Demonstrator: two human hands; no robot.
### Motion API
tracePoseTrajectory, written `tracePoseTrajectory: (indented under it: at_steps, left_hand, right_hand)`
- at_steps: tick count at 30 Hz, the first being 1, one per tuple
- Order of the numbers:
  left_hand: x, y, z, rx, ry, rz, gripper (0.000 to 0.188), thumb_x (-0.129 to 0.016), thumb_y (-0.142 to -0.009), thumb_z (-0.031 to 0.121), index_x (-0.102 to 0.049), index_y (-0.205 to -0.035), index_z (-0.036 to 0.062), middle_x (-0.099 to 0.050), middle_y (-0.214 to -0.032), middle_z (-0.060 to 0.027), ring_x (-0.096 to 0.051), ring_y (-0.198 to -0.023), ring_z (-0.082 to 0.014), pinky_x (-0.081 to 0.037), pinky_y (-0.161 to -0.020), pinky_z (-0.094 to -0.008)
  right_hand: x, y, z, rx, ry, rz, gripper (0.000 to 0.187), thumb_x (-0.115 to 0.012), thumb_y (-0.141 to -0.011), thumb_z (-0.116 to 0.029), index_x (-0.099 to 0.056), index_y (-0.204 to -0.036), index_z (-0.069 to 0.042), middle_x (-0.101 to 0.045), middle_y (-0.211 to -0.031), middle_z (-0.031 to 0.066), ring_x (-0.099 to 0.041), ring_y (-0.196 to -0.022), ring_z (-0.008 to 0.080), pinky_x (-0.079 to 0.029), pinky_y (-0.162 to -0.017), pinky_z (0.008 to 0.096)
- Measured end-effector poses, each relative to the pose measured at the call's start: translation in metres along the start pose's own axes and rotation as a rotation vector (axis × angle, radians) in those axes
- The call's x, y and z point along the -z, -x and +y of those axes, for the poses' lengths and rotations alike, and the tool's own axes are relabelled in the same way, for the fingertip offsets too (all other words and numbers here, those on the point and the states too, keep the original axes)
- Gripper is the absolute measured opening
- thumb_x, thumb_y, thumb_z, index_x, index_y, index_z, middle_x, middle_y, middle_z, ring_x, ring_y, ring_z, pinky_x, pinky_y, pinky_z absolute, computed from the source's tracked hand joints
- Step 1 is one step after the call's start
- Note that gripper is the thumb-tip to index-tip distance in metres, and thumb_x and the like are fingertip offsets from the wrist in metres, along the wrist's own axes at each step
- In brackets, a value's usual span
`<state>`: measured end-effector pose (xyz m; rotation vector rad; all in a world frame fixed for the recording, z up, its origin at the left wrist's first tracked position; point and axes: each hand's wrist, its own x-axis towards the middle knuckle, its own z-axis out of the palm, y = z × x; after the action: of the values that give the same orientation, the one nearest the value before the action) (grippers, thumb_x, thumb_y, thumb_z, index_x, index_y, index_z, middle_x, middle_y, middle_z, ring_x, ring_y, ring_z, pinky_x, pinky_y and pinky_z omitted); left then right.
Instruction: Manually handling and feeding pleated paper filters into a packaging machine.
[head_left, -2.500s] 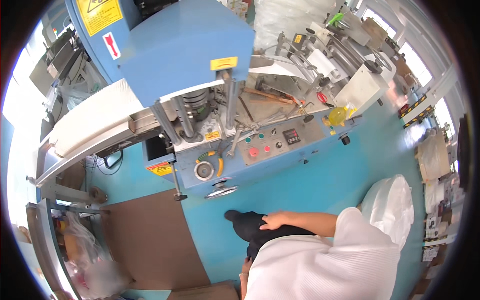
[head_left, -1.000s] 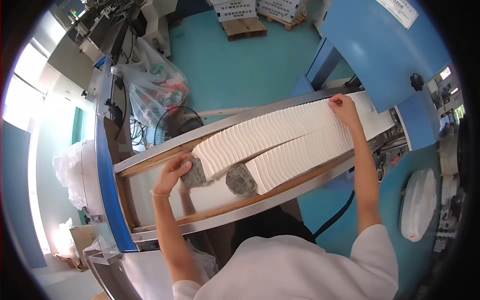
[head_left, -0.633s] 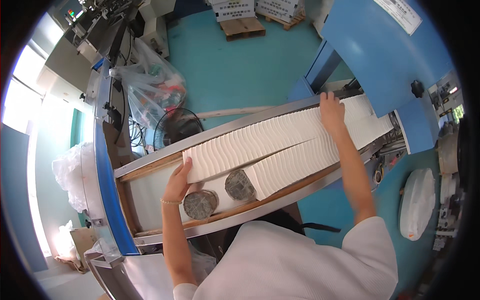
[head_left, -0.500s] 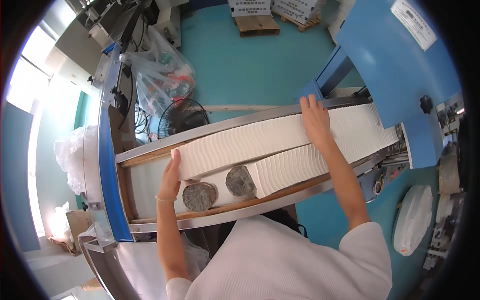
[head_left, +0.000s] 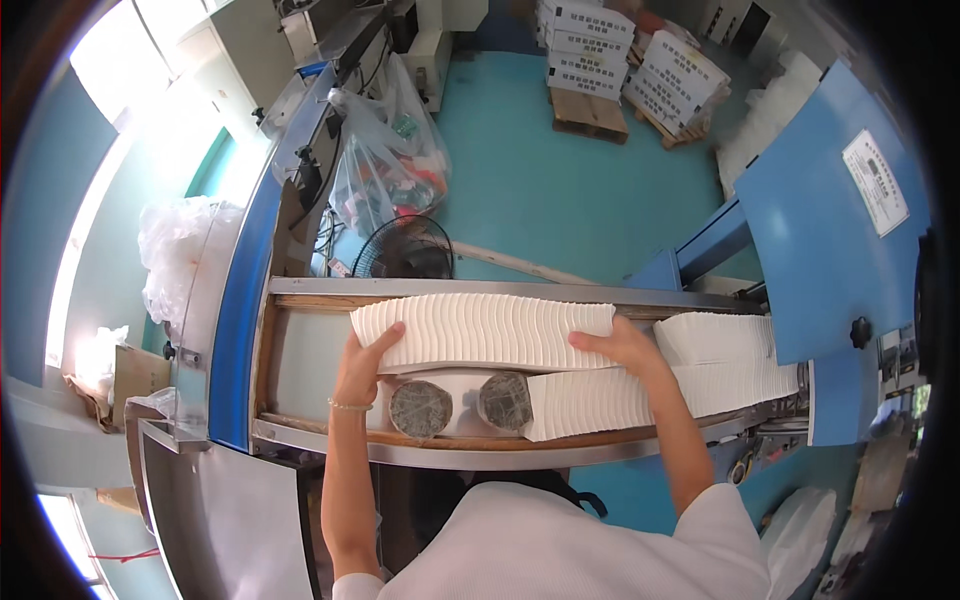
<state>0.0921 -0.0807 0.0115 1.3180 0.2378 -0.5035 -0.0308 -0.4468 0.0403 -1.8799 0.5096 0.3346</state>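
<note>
A long, wavy row of thin white paper pieces (head_left: 480, 330), standing face to face, lies along the far side of the metal-edged trough. My left hand (head_left: 368, 368) closes on its left end, thumb on top. The right end is pressed by my right hand (head_left: 622, 348), its thumb over the near edge. A second row of white pieces (head_left: 590, 404) runs along the near side. Two round grey blocks (head_left: 420, 409) stand left of this near row, one of them touching its end. Beyond my right hand, more white pieces (head_left: 712, 338) continue on the far side.
The trough's metal rim (head_left: 500, 452) runs in front of my body. A blue machine (head_left: 820, 260) stands over its right end, and a blue-edged frame (head_left: 245, 330) crosses the left. Behind are a black fan (head_left: 408, 248), a clear bag (head_left: 390, 160) and boxes on pallets (head_left: 590, 115).
My right hand has come closer to my left, now gripping the held section's end. A gap has opened between this section and the far-side pieces on the right. The view has shifted.
</note>
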Motion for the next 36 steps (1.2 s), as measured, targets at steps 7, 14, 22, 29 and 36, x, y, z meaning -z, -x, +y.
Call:
tracePoseTrajectory:
  at_steps: [7,14,22,29,36]
  left_hand:
    - [0.098,0.092,0.042,-0.385,0.026,0.234,0.081,-0.081,-0.079,0.018,-0.036,-0.143,-0.0031,-0.060,-0.120,-0.0099,-0.059,-0.109,-0.0181,-0.046,-0.095,-0.0321]
    - [0.291,0.299,-0.064,-0.519,0.264,0.803,0.072,-0.074,-0.086,0.016,-0.037,-0.147,0.0022,-0.058,-0.127,-0.0080,-0.055,-0.118,-0.0199,-0.041,-0.103,-0.0348]
    - [0.400,0.474,-0.193,0.026,0.366,1.491,0.066,-0.065,-0.090,0.052,-0.053,-0.131,0.0012,-0.063,-0.114,-0.0065,-0.060,-0.099,-0.0152,-0.049,-0.083,-0.0298]
    - [0.458,0.518,-0.185,0.286,-0.250,1.662,0.076,-0.066,-0.089,0.054,-0.049,-0.132,-0.0057,-0.062,-0.121,-0.0166,-0.058,-0.110,-0.0221,-0.044,-0.097,-0.0334]
    - [0.454,0.495,-0.192,0.373,-0.591,1.884,0.090,-0.064,-0.088,0.055,-0.032,-0.146,-0.0066,-0.040,-0.146,-0.0280,-0.039,-0.136,-0.0396,-0.031,-0.112,-0.0424]
  right_hand:
    - [-0.079,0.022,-0.117,0.284,0.032,-0.048,0.048,-0.079,-0.078,-0.013,-0.060,-0.117,0.006,-0.069,-0.105,0.0099,-0.066,-0.090,0.0172,-0.053,-0.080,0.0305]
    - [-0.324,0.057,-0.186,0.667,0.328,-0.376,0.063,-0.088,-0.069,-0.018,-0.055,-0.118,0.006,-0.069,-0.104,0.0154,-0.068,-0.092,0.0240,-0.055,-0.079,0.0344]
    - [-0.629,0.063,-0.154,0.623,0.709,-0.994,0.094,-0.080,-0.069,-0.060,-0.046,-0.124,0.008,-0.062,-0.118,0.0278,-0.061,-0.114,0.0349,-0.047,-0.096,0.0393]
    - [-0.688,0.032,-0.164,0.664,0.461,-0.780,0.053,-0.063,-0.092,-0.043,-0.064,-0.114,0.005,-0.068,-0.109,0.0166,-0.063,-0.101,0.0260,-0.047,-0.090,0.0338]
    - [-0.658,-0.006,-0.155,0.323,0.440,-1.069,0.034,-0.064,-0.095,-0.026,-0.064,-0.115,0.002,-0.068,-0.100,0.0062,-0.061,-0.091,0.0121,-0.048,-0.076,0.0263]
